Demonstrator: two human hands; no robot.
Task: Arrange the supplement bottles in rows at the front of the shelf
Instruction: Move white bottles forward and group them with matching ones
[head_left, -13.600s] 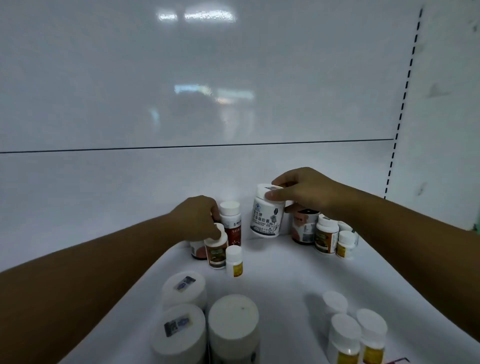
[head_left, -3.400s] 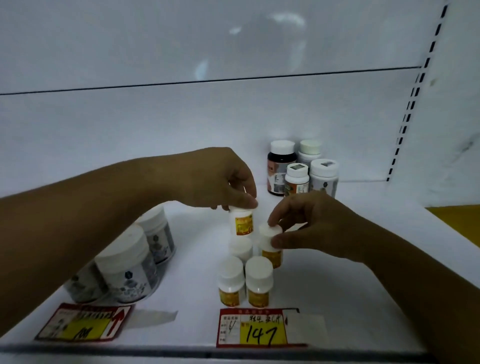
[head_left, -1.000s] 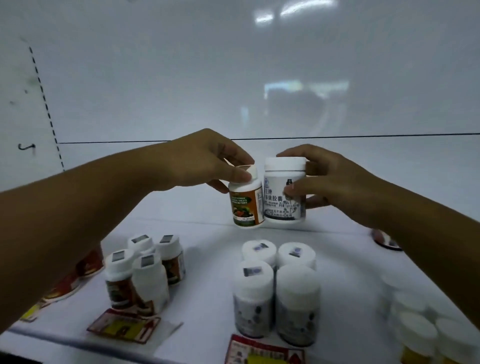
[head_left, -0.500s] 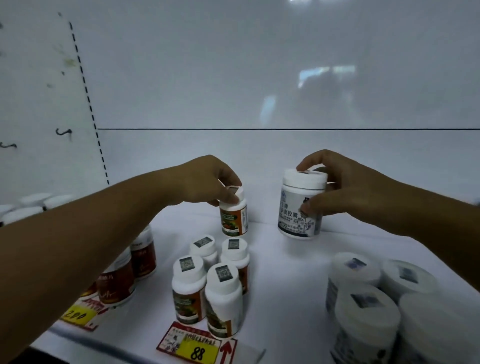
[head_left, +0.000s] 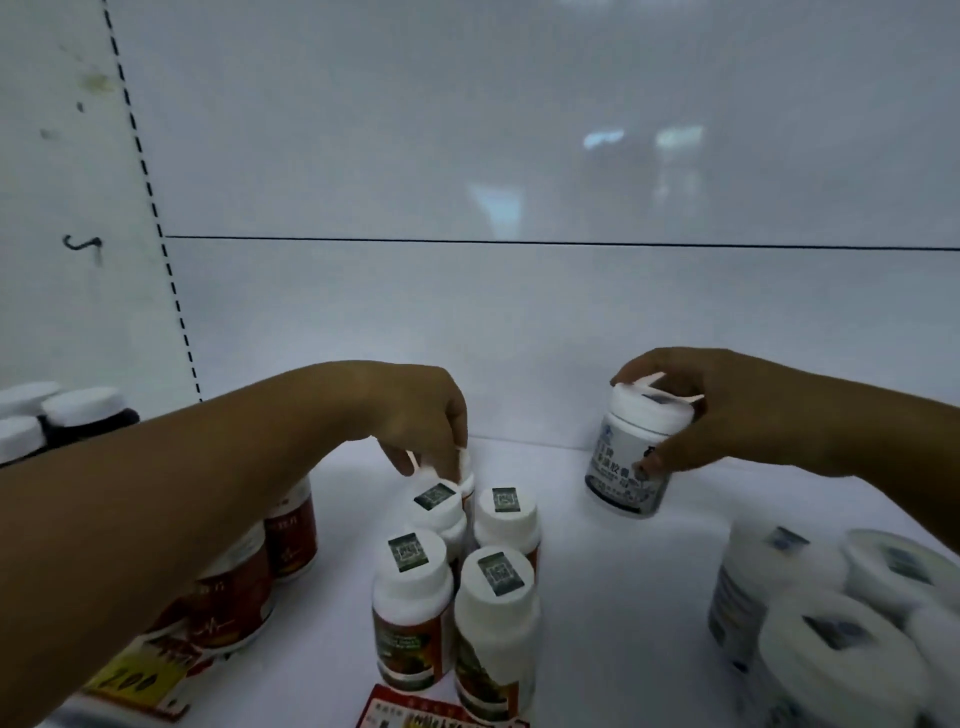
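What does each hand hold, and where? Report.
Right hand grips the blue-labelled bottle by its cap and side; left hand pinches a half-hidden small bottle by its cap.

You have 5 small orange-label bottles near the front edge of the shelf, 1 of them half hidden under your left hand. There are 5 big blue-label bottles: 1 in your right hand and 4 at the front right corner, the last cut off. At the left edge stand 2 red-label bottles and 3 dark white-capped bottles. The front edge carries 2 price tags.
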